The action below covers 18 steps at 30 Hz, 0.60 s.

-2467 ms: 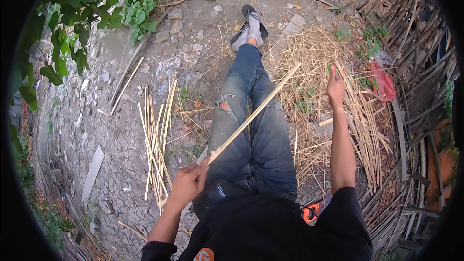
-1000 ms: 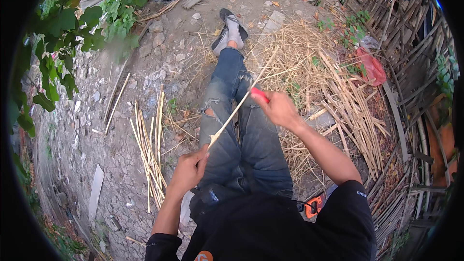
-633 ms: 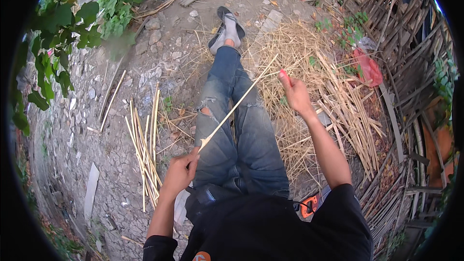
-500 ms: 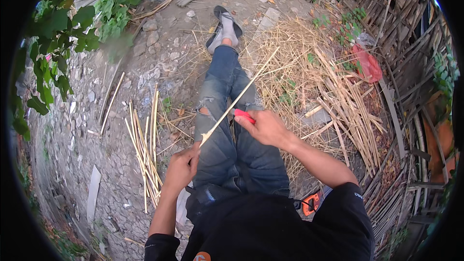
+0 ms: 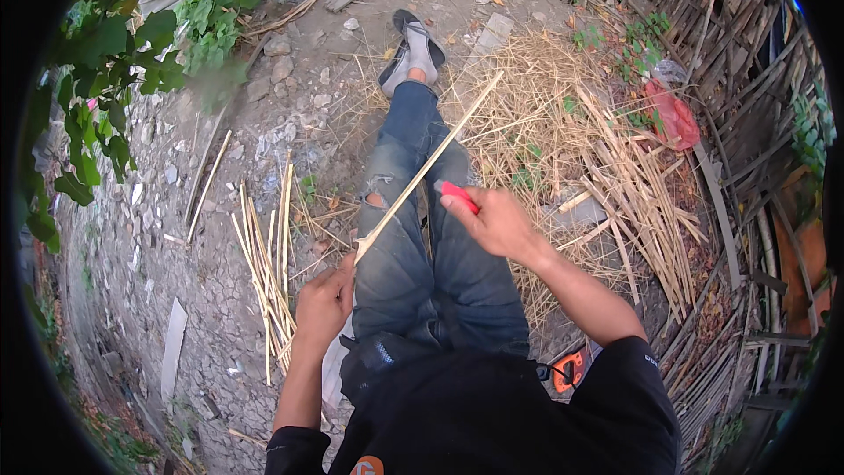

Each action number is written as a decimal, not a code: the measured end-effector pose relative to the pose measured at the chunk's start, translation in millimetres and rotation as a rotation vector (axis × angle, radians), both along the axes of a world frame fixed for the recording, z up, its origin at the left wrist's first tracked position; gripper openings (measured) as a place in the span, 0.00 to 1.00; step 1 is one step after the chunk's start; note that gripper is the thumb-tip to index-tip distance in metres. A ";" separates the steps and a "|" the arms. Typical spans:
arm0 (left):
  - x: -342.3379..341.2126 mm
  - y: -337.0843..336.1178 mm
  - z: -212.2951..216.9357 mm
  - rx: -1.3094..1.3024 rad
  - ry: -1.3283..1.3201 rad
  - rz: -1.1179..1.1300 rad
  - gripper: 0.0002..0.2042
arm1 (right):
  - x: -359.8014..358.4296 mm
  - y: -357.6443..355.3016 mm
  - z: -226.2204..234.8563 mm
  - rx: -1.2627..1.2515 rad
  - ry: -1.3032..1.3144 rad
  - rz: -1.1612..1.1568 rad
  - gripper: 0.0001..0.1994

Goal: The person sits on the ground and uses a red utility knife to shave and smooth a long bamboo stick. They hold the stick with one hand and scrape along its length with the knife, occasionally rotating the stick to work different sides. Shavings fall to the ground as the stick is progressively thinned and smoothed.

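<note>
Gripping a pale strip point(image 5: 428, 166) — the left hand point(image 5: 323, 301) hides its near end.

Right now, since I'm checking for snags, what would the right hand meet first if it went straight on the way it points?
Leading with the red tool it grips, the right hand would probably meet the pale stick in the left hand first, though depth is hard to judge.

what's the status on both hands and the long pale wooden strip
Left hand: gripping near end of strip. Right hand: holding small red tool, apart from strip. Strip slants over torn blue denim jeans; no obstruction visible.
</note>
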<state>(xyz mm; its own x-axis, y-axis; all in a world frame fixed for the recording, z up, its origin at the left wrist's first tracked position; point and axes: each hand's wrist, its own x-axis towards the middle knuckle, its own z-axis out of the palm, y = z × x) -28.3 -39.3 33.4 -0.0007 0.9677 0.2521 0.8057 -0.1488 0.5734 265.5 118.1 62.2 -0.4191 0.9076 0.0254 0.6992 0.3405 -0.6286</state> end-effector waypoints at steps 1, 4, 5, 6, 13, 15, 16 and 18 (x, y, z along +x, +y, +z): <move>1.8 2.8 0.9 -0.016 0.025 -0.011 0.16 | -11.0 -12.5 3.8 -0.021 -0.022 0.034 0.28; 10.0 5.0 3.1 -0.035 0.071 -0.020 0.18 | -26.4 -26.1 10.6 -0.015 -0.058 0.091 0.28; 11.6 3.2 4.5 -0.041 0.085 -0.016 0.18 | -26.9 -22.0 3.4 0.024 -0.039 0.083 0.28; 12.0 2.6 5.8 -0.038 0.097 -0.017 0.19 | -27.1 -17.5 -4.0 0.062 -0.021 0.074 0.28; 3.1 -12.0 4.4 -0.020 0.129 -0.013 0.23 | 2.7 61.3 -15.3 -0.036 0.052 -0.309 0.32; -0.2 -18.2 11.9 -0.035 0.181 -0.037 0.23 | 41.3 99.1 -28.0 -0.042 0.099 -0.472 0.35; -1.6 -23.4 13.8 -0.036 0.208 -0.044 0.23 | 61.0 113.6 -33.8 -0.031 0.093 -0.528 0.36; -5.1 -28.7 11.6 -0.031 0.225 -0.048 0.23 | 122.2 146.6 -57.7 -0.007 0.204 -0.793 0.37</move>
